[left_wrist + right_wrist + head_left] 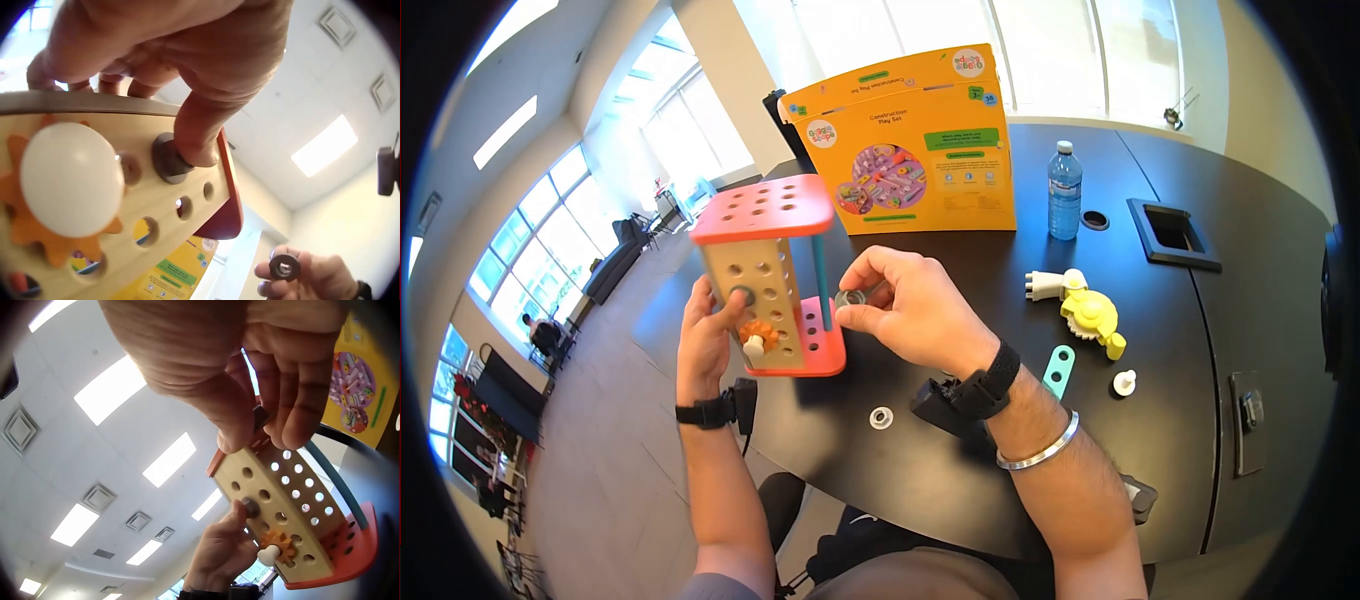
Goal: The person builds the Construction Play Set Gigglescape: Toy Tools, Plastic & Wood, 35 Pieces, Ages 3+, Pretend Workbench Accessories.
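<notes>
At its fingertips, the right hand point(922, 303) pinches a grey ring point(275, 264).

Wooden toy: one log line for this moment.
left hand: grips toy, touches gray peg | right hand: pinches gray ring | orange gear: on toy

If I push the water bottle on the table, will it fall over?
The bottle might tip if pushed near its white cap, since it stands tall and narrow. Once down, it would probably roll, as its sides look round. Its see-through walls look like plastic, so they may squeeze.
</notes>
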The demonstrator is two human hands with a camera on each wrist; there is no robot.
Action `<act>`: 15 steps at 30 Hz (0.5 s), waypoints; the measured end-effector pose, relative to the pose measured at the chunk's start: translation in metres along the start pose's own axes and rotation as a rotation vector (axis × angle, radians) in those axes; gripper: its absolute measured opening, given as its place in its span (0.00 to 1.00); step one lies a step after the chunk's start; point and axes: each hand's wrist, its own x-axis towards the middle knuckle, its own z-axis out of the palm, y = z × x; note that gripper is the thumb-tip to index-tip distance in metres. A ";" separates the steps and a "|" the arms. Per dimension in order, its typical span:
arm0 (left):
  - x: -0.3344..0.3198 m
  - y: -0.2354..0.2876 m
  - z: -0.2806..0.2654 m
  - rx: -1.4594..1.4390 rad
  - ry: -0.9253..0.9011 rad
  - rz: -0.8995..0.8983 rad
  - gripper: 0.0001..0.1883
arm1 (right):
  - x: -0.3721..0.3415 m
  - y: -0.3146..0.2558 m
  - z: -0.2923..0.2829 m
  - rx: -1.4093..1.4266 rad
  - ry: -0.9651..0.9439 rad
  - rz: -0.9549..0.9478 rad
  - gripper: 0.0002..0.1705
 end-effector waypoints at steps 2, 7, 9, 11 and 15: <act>-0.015 -0.003 -0.017 -0.097 -0.022 0.028 0.29 | -0.002 -0.002 0.003 -0.049 -0.053 -0.014 0.19; -0.049 -0.009 -0.045 -0.265 -0.041 0.129 0.34 | -0.005 0.000 0.023 -0.007 -0.127 0.013 0.18; -0.061 -0.013 -0.054 -0.252 -0.045 0.124 0.36 | -0.008 -0.005 0.032 -0.005 -0.163 0.036 0.17; -0.073 -0.018 -0.065 -0.237 -0.043 0.127 0.38 | -0.013 -0.008 0.045 0.041 -0.197 -0.011 0.17; -0.099 -0.028 -0.073 -0.331 0.023 0.098 0.45 | -0.023 0.000 0.099 0.196 -0.192 -0.093 0.17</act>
